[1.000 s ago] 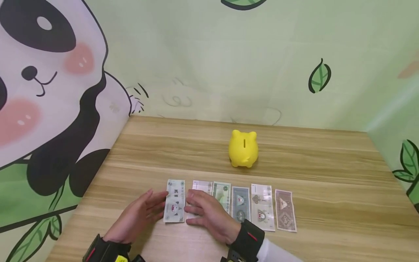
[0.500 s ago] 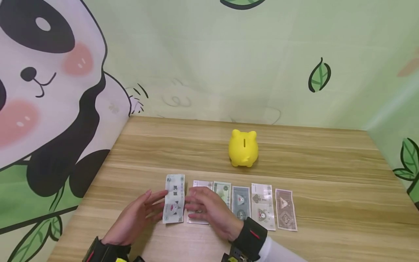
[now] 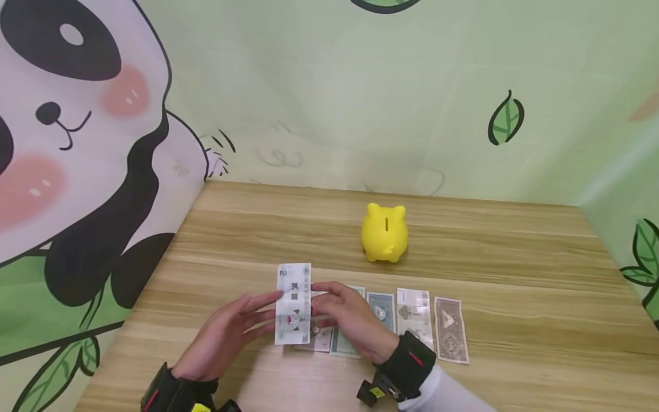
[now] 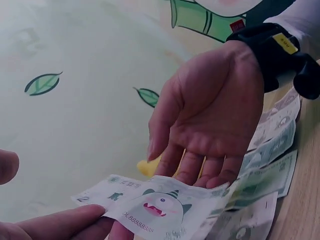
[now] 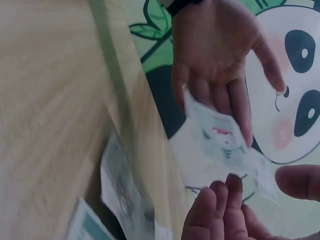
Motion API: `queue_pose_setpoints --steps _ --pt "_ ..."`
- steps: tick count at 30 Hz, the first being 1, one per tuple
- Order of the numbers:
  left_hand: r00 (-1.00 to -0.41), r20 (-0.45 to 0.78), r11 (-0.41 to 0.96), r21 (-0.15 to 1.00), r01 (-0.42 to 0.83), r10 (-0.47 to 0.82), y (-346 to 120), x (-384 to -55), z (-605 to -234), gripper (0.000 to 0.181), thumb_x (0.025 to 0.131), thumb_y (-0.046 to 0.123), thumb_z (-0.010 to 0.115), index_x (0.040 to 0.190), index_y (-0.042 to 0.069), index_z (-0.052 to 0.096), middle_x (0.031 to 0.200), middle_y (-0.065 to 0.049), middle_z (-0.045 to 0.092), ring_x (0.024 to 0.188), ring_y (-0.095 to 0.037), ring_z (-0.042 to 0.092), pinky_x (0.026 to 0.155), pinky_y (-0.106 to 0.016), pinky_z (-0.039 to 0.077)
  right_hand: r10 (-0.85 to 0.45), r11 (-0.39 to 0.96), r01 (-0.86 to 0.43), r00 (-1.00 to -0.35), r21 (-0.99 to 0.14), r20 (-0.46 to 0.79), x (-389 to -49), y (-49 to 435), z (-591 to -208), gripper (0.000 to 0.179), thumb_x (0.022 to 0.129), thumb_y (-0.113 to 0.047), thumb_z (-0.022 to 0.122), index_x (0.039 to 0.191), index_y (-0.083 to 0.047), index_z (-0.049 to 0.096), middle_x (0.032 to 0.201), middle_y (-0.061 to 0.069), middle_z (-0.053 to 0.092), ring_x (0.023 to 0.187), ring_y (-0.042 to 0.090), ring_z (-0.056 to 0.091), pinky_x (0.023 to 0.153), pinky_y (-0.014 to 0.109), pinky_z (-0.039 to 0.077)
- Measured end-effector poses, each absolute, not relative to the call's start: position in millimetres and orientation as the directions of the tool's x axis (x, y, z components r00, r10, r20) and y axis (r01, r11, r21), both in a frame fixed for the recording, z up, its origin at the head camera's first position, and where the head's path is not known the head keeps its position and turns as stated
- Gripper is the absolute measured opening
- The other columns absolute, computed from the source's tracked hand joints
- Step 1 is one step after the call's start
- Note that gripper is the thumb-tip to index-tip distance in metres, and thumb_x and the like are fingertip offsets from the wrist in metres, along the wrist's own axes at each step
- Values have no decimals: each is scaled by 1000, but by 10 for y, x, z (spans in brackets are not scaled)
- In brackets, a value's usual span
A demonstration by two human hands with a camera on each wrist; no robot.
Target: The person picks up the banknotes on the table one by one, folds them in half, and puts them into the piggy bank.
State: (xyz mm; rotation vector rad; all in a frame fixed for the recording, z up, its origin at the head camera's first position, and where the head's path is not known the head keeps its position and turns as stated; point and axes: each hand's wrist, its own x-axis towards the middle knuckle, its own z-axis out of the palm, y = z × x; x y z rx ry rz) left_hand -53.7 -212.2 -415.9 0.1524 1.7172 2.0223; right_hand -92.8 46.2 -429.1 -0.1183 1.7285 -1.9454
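Observation:
A pale play banknote point(image 3: 293, 303) marked with a 2 is raised above the table, its long edges between my two hands. My left hand point(image 3: 221, 332) lies along its left edge, fingers extended. From the other side, my right hand point(image 3: 360, 326) touches the right edge with its fingers. In the left wrist view the monster print faces up, and the right thumb point(image 4: 162, 122) stands away from the paper. The right wrist view shows the left palm point(image 5: 215, 50) behind the tilted note. Below it, a pinkish note point(image 3: 320, 342) and a green note point(image 3: 346, 346) are partly covered.
Right of my hands lie a blue-grey note point(image 3: 381, 306), a whitish note point(image 3: 414, 312) and a brownish-pink note point(image 3: 451, 332) in a row. A yellow piggy bank point(image 3: 385, 234) with a top slot stands behind them on the wooden table point(image 3: 515, 246). Panda-printed cloth walls point(image 3: 329, 86) enclose the back and sides.
The banknote marked 2 has risen off the table and shifted right, carried between both hands. It now overlaps the pinkish note. The other notes and piggy bank have stayed put.

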Motion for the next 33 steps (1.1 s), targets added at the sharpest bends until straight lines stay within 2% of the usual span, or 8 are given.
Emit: queue_pose_setpoints --steps 2,6,13,16,21,26,30,33 --pt "-874 -204 -106 955 -276 441 -2063 -567 -4122 62 115 40 26 156 -5 38 155 2 54 133 -12 59 114 -33 46 -436 -12 313 -856 -950 -276 -954 514 -4268 46 102 -12 60 144 3 50 118 16 71 98 13 67 95 40 58" --pt "-859 -175 -95 964 -249 481 -1946 -627 -4054 59 115 38 29 154 -3 43 162 -9 46 136 -15 58 114 -34 47 -409 62 274 -870 -960 -275 -1006 615 -4224 41 103 -13 59 141 3 53 114 15 72 94 13 66 91 36 58" --pt "-834 -184 -57 967 -248 521 -1750 -734 -4001 60 114 41 34 156 -2 40 166 -20 36 143 -31 51 118 -41 45 -364 116 212 -900 -970 -240 -1063 796 -4194 35 102 -11 60 134 4 57 109 12 72 92 13 67 91 36 58" --pt "-854 -181 -50 971 -234 488 -1622 -795 -4015 59 112 38 40 153 -4 40 161 -24 39 136 -32 57 117 -43 47 -338 119 199 -913 -973 -228 -1075 877 -4192 34 102 -9 61 133 4 57 104 8 72 91 13 66 89 34 57" --pt "-876 -213 -21 969 -246 433 -1395 -938 -4080 53 109 32 48 148 -2 37 146 -27 50 117 -23 67 110 -42 52 -271 121 200 -936 -972 -226 -1102 1011 -4178 37 101 -5 61 136 2 56 96 2 71 89 13 65 87 30 56" --pt "-854 -208 18 974 -227 477 -1196 -1100 -4144 55 108 27 51 152 -2 37 132 -27 63 107 -20 70 103 -42 57 -214 147 191 -952 -971 -220 -1149 1168 -4123 36 101 -7 62 136 -2 58 107 11 74 93 15 69 91 35 57" --pt "-857 -190 54 981 -187 480 -1031 -1222 -4180 49 107 23 55 147 -3 46 126 -22 68 101 -17 70 96 -41 60 -182 169 171 -962 -971 -201 -1193 1307 -4058 36 101 -8 63 136 -3 59 114 15 75 95 16 71 95 42 58" --pt "-859 -159 62 987 -148 487 -911 -1288 -4181 42 106 17 56 142 -3 53 122 -23 69 96 -17 70 90 -41 62 -171 180 162 -966 -970 -193 -1220 1408 -4007 36 101 -9 63 136 -3 59 115 16 75 93 18 72 95 47 58"
